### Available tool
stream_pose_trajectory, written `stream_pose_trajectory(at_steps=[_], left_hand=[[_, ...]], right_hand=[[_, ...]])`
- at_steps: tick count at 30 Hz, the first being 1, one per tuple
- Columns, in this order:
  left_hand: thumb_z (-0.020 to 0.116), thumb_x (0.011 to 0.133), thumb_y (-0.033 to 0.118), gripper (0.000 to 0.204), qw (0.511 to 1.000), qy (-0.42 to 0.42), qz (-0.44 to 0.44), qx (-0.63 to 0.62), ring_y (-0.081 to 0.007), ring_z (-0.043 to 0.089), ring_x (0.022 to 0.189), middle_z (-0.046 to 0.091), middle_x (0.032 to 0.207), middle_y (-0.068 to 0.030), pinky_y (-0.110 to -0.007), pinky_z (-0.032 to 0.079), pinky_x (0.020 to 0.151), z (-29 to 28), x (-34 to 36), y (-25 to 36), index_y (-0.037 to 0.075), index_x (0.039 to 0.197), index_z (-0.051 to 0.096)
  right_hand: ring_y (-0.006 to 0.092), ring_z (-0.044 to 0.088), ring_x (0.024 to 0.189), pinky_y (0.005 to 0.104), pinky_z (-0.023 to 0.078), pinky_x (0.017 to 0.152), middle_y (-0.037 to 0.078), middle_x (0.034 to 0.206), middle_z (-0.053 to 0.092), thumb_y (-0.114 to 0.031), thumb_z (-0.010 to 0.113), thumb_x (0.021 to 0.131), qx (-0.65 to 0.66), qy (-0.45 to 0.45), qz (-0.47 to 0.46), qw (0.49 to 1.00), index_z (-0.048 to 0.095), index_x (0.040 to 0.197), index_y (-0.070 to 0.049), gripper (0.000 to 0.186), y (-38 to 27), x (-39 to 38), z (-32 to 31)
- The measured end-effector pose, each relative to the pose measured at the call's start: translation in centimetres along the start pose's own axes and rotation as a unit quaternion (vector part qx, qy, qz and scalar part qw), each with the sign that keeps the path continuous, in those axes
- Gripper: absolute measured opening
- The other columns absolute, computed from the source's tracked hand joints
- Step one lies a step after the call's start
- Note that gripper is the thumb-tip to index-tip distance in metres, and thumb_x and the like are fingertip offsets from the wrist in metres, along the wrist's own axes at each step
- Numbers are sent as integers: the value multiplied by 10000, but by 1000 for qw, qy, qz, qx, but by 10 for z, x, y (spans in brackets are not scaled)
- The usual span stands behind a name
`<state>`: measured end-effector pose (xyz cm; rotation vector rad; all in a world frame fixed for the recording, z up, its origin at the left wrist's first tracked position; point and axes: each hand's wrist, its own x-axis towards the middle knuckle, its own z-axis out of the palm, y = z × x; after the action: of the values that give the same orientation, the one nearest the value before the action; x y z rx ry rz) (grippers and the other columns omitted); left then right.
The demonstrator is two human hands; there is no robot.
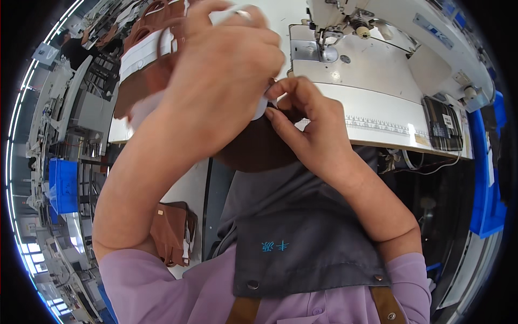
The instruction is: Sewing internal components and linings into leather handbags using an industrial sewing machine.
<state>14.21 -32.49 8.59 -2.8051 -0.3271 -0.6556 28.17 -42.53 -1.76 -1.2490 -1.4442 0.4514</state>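
Observation:
My left hand (229,75), with a ring on one finger, is raised over the table edge with its fingers curled in. A bit of white shows between its fingers, but what it holds is hidden and slightly blurred. My right hand (315,116) pinches, thumb against fingers, the upper edge of a dark brown leather-like piece (259,147). That piece hangs over the table's front edge above my lap. A small white flap (260,108) shows between the two hands, beside the brown piece.
A sewing machine (431,40) stands at the far right, its metal presser foot (328,53) over the bed. Brown bags with white parts (148,59) are piled at far left. A ruler strip (377,124) runs along the front edge, near a dark plaid packet (443,124). Another brown bag (171,232) lies lower left.

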Motion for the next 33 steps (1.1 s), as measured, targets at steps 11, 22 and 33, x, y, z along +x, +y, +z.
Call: stream_pose_trajectory(at_steps=[11,22,33], left_hand=[[801,720,78,112,982,-78,-28,-167,-181,572,1185,671,957,53,-542,167,1187,139,49,-1,159,766,739],[766,817,233,97,950,-131,-96,-268,-160,528,1241,627,1146,40,-503,193,1176,160,42,-14,162,868,722],[741,760,123,217,975,-102,-83,-178,-298,649,905,672,1009,-68,-409,514,782,105,11,36,35,945,669]], right_hand=[[271,637,922,374,528,765,86,1032,694,-154,778,787,-377,-73,-49,922,749,934,-49,183,49,-10,-70],[236,561,1167,381,453,944,46,1278,666,-270,759,846,-375,-141,-122,908,763,1137,-106,335,52,-6,-87],[248,553,1212,394,437,970,56,1310,654,-253,772,822,-348,-127,-109,923,765,1150,-122,354,57,-7,-90]])
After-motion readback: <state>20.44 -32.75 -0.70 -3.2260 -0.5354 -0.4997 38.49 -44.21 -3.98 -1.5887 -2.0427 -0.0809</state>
